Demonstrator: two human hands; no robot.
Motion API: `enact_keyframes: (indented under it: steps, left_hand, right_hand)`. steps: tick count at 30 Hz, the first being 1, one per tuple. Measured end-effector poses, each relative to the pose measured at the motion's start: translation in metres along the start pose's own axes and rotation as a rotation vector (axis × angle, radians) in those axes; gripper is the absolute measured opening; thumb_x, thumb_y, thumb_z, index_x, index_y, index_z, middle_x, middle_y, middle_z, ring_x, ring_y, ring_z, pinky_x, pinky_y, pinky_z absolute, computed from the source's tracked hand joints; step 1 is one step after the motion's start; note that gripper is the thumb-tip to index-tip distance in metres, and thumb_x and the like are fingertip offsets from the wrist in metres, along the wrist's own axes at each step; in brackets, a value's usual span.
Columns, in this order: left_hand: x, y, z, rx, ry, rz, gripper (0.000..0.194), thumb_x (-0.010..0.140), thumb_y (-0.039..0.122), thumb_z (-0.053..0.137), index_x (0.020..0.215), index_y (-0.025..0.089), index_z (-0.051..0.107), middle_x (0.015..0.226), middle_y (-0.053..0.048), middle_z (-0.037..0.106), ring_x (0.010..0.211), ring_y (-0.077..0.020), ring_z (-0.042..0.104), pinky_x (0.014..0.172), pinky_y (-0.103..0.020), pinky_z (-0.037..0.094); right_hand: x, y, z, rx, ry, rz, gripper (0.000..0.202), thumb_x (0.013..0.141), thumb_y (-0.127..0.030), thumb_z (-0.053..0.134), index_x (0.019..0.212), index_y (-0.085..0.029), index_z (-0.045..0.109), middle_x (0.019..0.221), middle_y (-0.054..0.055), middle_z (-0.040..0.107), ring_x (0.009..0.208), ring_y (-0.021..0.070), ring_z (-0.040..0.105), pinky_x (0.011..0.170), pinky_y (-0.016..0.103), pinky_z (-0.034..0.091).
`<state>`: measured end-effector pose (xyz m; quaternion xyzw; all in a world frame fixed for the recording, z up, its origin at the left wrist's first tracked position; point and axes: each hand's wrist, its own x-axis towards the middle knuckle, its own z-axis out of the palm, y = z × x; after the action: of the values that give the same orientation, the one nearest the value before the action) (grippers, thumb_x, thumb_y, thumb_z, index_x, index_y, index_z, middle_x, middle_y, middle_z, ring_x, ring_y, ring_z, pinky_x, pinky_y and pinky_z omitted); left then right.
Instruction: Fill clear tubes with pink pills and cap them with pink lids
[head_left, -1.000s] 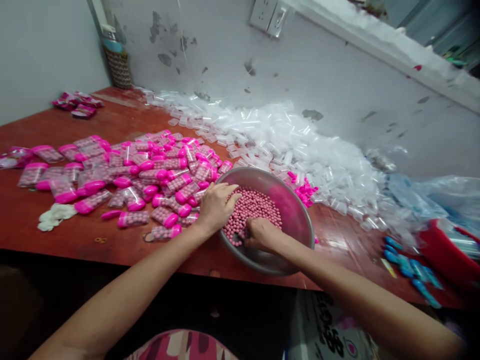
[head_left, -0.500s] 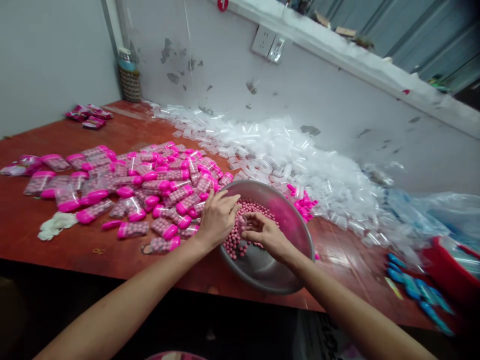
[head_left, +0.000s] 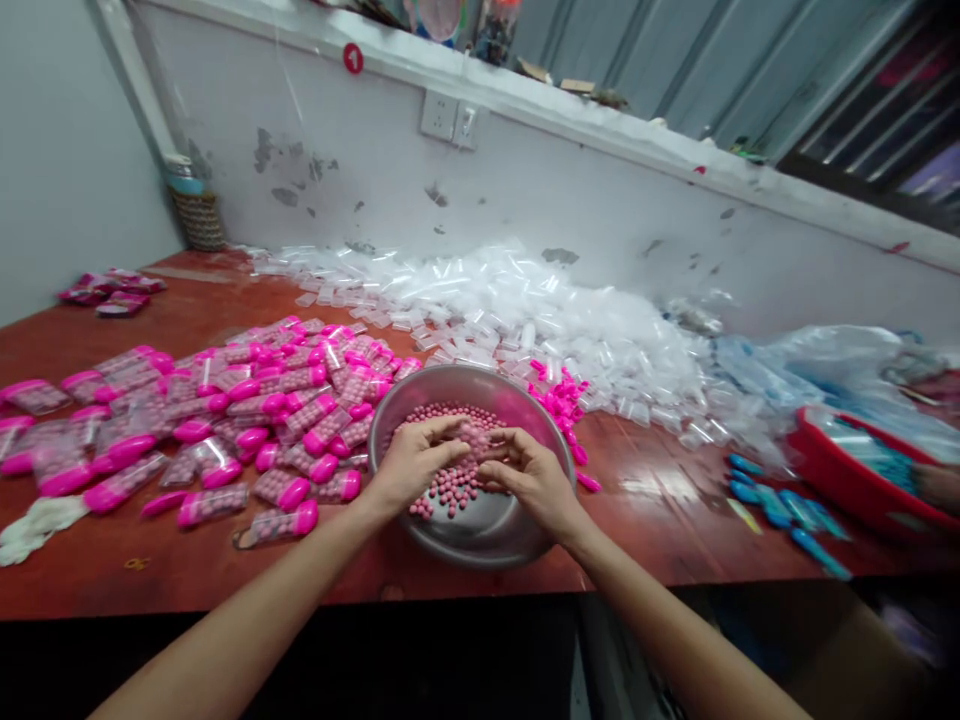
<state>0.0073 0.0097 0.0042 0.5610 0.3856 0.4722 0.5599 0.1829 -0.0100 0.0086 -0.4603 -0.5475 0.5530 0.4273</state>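
Tabletop (head_left: 652, 530) is reddish-brown, kinda shiny on the right, and sits up against a pale wall (head_left: 510, 190) with patchy grey spots, a socket panel (head_left: 439, 115) and a ledge (head_left: 615, 140) above. Far left corner's got a woven holder (head_left: 199, 220) plus some pink packets (head_left: 112, 295). Left side is swamped with bead-filled, pink-capped tubes (head_left: 281, 488), and a huge heap of clear plastic pieces (head_left: 577, 315) runs along the wall. Bright pink bits (head_left: 556, 395) crowd the far right side of the metal bowl (head_left: 499, 530), so it's pretty hemmed in. Over right there are blue pieces (head_left: 780, 505) and a red basin (head_left: 832, 485), with someone else's hand (head_left: 939, 487) at it. Pink beads (head_left: 450, 490) bunch toward the bowl's left and far side. Over them is a clear container (head_left: 476, 432), pinkish beads showing through, pretty blurry tbh. The right hand's (head_left: 534, 482) thumb and fingertips pinch it; the left hand's (head_left: 411, 465) fingers curve in close, can't tell if they're touching it.
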Motion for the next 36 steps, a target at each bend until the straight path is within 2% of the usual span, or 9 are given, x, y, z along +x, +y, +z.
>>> enact_keyframes:
  steps: [3, 7, 10, 12, 16, 20, 27, 30, 36]
  left_hand:
    - [-0.002, -0.001, -0.001, -0.056, 0.028, -0.070, 0.042, 0.068, 0.030, 0.065, 0.106, 0.013, 0.060, 0.094, -0.008, 0.067, 0.081, -0.0206, 0.063, 0.075, -0.034, 0.052]
    - [-0.002, 0.001, 0.000, 0.003, -0.052, -0.123, 0.037, 0.067, 0.032, 0.068, 0.100, 0.015, 0.062, 0.085, -0.004, 0.066, 0.076, -0.0180, 0.062, 0.070, -0.029, 0.053]
    - [-0.002, 0.002, 0.002, -0.038, -0.053, -0.152, 0.033, 0.069, 0.032, 0.067, 0.098, 0.017, 0.059, 0.089, -0.004, 0.065, 0.080, -0.0176, 0.061, 0.071, -0.028, 0.053]
    - [-0.003, 0.001, 0.002, -0.041, -0.077, -0.170, 0.031, 0.070, 0.030, 0.066, 0.098, 0.018, 0.058, 0.090, -0.003, 0.064, 0.083, -0.0169, 0.060, 0.073, -0.026, 0.052]
    - [-0.002, -0.004, 0.001, -0.086, -0.086, -0.191, 0.029, 0.072, 0.026, 0.066, 0.098, 0.021, 0.058, 0.093, -0.002, 0.063, 0.089, -0.0154, 0.058, 0.074, -0.022, 0.050]
    - [0.000, -0.007, 0.001, -0.130, -0.091, -0.264, 0.029, 0.071, 0.023, 0.067, 0.099, 0.021, 0.058, 0.091, -0.002, 0.063, 0.084, -0.0146, 0.059, 0.071, -0.022, 0.050]
    - [-0.002, -0.001, 0.005, -0.229, -0.141, -0.250, 0.033, 0.068, 0.025, 0.068, 0.099, 0.015, 0.060, 0.091, -0.006, 0.064, 0.080, -0.0166, 0.060, 0.071, -0.028, 0.050]
    - [-0.002, 0.001, 0.006, -0.219, -0.206, -0.214, 0.030, 0.070, 0.026, 0.066, 0.097, 0.014, 0.061, 0.090, -0.007, 0.064, 0.076, -0.0149, 0.059, 0.068, -0.027, 0.050]
    - [-0.006, 0.001, 0.005, -0.203, -0.251, -0.143, 0.028, 0.070, 0.028, 0.065, 0.094, 0.013, 0.063, 0.083, -0.004, 0.062, 0.071, -0.0127, 0.056, 0.062, -0.023, 0.047]
  right_hand:
    - [-0.006, -0.008, -0.041, -0.163, 0.176, -0.153, 0.030, 0.071, -0.030, 0.064, 0.096, -0.020, 0.053, 0.086, 0.003, 0.063, 0.073, 0.0149, 0.061, 0.064, 0.028, 0.050]
    - [-0.014, 0.003, -0.126, -0.691, 0.480, -0.186, 0.026, 0.083, -0.034, 0.043, 0.100, -0.017, 0.054, 0.092, 0.007, 0.063, 0.080, 0.0156, 0.061, 0.070, 0.030, 0.049]
    - [-0.018, 0.032, -0.173, -0.922, 0.465, -0.089, 0.019, 0.078, -0.028, 0.050, 0.087, -0.016, 0.062, 0.086, 0.007, 0.066, 0.080, 0.0182, 0.061, 0.073, 0.031, 0.046]
    - [-0.018, 0.053, -0.184, -0.972, 0.409, -0.052, 0.016, 0.074, -0.025, 0.055, 0.084, -0.017, 0.065, 0.084, 0.007, 0.067, 0.079, 0.0192, 0.061, 0.074, 0.031, 0.045]
    - [-0.009, 0.079, -0.176, -1.068, 0.309, -0.036, 0.029, 0.071, -0.026, 0.061, 0.099, -0.019, 0.062, 0.101, 0.009, 0.063, 0.095, 0.0211, 0.057, 0.082, 0.032, 0.042]
    - [0.000, 0.085, -0.167, -1.103, 0.268, -0.021, 0.023, 0.069, -0.023, 0.063, 0.092, -0.023, 0.063, 0.100, 0.006, 0.065, 0.097, 0.0213, 0.057, 0.084, 0.032, 0.041]
    - [-0.004, 0.052, -0.154, -0.824, 0.399, -0.055, 0.033, 0.080, -0.034, 0.048, 0.106, -0.014, 0.055, 0.089, 0.010, 0.066, 0.074, 0.0190, 0.063, 0.066, 0.033, 0.050]
    - [-0.004, 0.019, -0.120, -0.554, 0.383, -0.155, 0.038, 0.077, -0.038, 0.053, 0.107, -0.015, 0.055, 0.088, 0.008, 0.066, 0.076, 0.0189, 0.064, 0.069, 0.033, 0.051]
    - [0.006, -0.019, -0.019, -0.678, 0.154, -0.413, 0.029, 0.080, -0.029, 0.053, 0.106, -0.022, 0.060, 0.105, 0.005, 0.063, 0.097, 0.0193, 0.058, 0.089, 0.034, 0.044]
